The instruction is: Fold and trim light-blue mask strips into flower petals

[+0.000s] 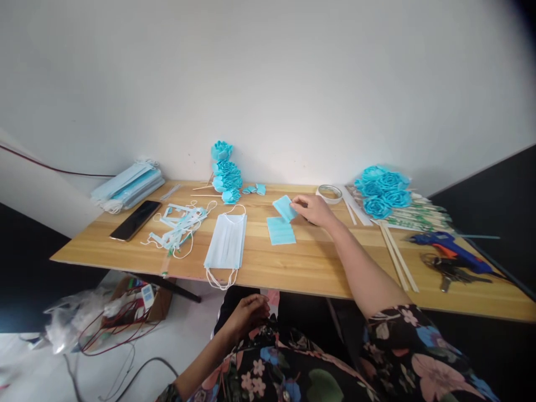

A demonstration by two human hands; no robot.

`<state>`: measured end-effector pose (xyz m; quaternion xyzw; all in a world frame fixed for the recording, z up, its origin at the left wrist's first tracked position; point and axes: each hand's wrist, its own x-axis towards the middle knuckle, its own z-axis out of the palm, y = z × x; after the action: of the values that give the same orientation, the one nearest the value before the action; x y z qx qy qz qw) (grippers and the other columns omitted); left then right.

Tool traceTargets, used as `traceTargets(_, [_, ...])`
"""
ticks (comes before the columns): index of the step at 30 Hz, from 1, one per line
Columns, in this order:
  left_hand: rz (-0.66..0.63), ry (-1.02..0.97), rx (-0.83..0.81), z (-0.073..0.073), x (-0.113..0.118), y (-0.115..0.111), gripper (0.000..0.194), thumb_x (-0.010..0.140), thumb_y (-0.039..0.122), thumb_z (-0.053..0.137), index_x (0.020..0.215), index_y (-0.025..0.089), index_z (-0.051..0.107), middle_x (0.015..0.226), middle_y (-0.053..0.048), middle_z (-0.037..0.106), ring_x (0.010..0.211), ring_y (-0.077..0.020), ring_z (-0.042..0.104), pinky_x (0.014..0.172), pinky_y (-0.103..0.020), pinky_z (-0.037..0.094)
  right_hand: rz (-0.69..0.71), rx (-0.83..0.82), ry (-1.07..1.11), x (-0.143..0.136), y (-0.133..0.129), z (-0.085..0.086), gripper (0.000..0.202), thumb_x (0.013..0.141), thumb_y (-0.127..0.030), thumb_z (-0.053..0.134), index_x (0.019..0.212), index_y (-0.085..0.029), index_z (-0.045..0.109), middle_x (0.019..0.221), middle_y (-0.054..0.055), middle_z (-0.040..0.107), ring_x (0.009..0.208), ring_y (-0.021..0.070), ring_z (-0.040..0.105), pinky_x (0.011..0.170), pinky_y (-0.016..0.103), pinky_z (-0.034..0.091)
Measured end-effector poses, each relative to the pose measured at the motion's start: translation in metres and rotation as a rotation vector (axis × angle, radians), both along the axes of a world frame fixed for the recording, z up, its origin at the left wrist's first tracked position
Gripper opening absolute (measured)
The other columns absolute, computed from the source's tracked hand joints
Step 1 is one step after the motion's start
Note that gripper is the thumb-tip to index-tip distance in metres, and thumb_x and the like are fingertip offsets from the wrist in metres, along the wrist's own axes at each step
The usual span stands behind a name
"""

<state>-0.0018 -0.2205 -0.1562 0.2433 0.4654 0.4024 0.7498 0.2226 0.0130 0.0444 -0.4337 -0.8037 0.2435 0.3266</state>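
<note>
My right hand [312, 209] reaches over the middle of the table and pinches a light blue mask-fabric square [285, 208] by its right edge. Just below that piece, a second blue square [281, 231] lies flat on the wood, partly overlapped in view by the held one. Over my lap, in front of the table edge, my left hand [251, 311] rests with its fingers curled together, and nothing shows in it. A whole face mask [226, 241] with white ear loops lies left of the squares. Small blue folded pieces [254, 190] sit behind, near the wall.
Blue fabric roses [227, 176] on sticks and cut mask strips [178, 223] lie left, beside a phone [136, 220] and stacked masks [129, 186]. To the right are a tape roll [330, 194], more roses [383, 191], wooden sticks [396, 254], a glue gun [454, 249] and keys [448, 271].
</note>
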Motion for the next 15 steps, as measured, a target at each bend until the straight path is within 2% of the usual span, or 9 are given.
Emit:
traceTargets(4, [0.109,-0.078,-0.031,-0.013,0.000,0.009,0.043,0.060,0.048,0.085,0.077,0.012,0.067,0.080,-0.007,0.065,0.073,-0.0154,0.061,0.077,-0.030,0.047,0.254,-0.316,0.330,0.008,-0.008,0.005,0.037,0.079,-0.055,0.060,0.078,-0.018,0.065,0.071,0.002,0.062,0.063,0.0151,0.053,0.063,0.029,0.040])
traceTargets(5, [0.122,-0.085,-0.037,-0.016,0.000,0.012,0.042,0.058,0.046,0.086,0.074,0.012,0.067,0.079,-0.007,0.066,0.074,-0.0159,0.061,0.078,-0.030,0.047,0.314,-0.383,0.370,0.010,-0.010,0.007,0.038,0.079,-0.057,0.060,0.077,-0.019,0.065,0.071,0.002,0.062,0.063,0.0156,0.054,0.063,0.029,0.041])
traceTargets(7, [0.136,-0.073,-0.053,-0.020,0.003,0.017,0.040,0.055,0.044,0.087,0.070,0.012,0.068,0.078,-0.008,0.066,0.075,-0.0173,0.062,0.081,-0.032,0.048,0.378,-0.448,0.310,0.011,-0.012,0.010,0.037,0.079,-0.056,0.061,0.077,-0.019,0.064,0.073,0.004,0.064,0.065,0.0167,0.056,0.065,0.030,0.043])
traceTargets(8, [0.140,-0.059,-0.061,-0.023,0.005,0.020,0.040,0.054,0.044,0.087,0.070,0.012,0.068,0.078,-0.009,0.067,0.077,-0.0183,0.063,0.082,-0.033,0.048,0.349,-0.422,0.235,0.010,-0.012,0.010,0.034,0.079,-0.053,0.062,0.076,-0.019,0.064,0.073,0.003,0.064,0.065,0.0165,0.056,0.065,0.029,0.042])
traceTargets(11, [0.164,-0.004,-0.075,-0.032,0.012,0.031,0.041,0.050,0.039,0.089,0.073,0.012,0.069,0.078,-0.010,0.068,0.081,-0.0218,0.064,0.084,-0.037,0.048,0.063,-0.170,-0.021,0.005,-0.007,0.006,0.025,0.077,-0.043,0.064,0.072,-0.018,0.063,0.066,0.001,0.060,0.061,0.0142,0.049,0.061,0.028,0.037])
traceTargets(12, [0.177,0.017,-0.077,-0.035,0.015,0.035,0.041,0.049,0.036,0.089,0.076,0.012,0.069,0.079,-0.010,0.068,0.082,-0.0224,0.064,0.085,-0.037,0.048,0.010,-0.116,-0.070,0.003,-0.005,0.004,0.023,0.077,-0.040,0.063,0.071,-0.018,0.063,0.065,0.000,0.059,0.060,0.0137,0.048,0.061,0.028,0.036])
traceTargets(13, [0.192,0.037,-0.079,-0.038,0.018,0.039,0.041,0.050,0.033,0.089,0.081,0.013,0.070,0.081,-0.009,0.069,0.084,-0.0231,0.065,0.086,-0.038,0.048,-0.010,-0.089,-0.082,0.002,-0.004,0.003,0.022,0.078,-0.039,0.062,0.071,-0.018,0.062,0.064,0.000,0.058,0.060,0.0134,0.047,0.060,0.027,0.035])
traceTargets(15, [0.228,0.078,-0.090,-0.040,0.023,0.046,0.040,0.059,0.030,0.086,0.092,0.015,0.070,0.089,-0.009,0.070,0.093,-0.0246,0.065,0.088,-0.037,0.048,0.055,-0.130,0.008,0.002,-0.004,0.002,0.024,0.079,-0.041,0.060,0.072,-0.018,0.061,0.064,-0.001,0.057,0.059,0.0127,0.047,0.060,0.027,0.036])
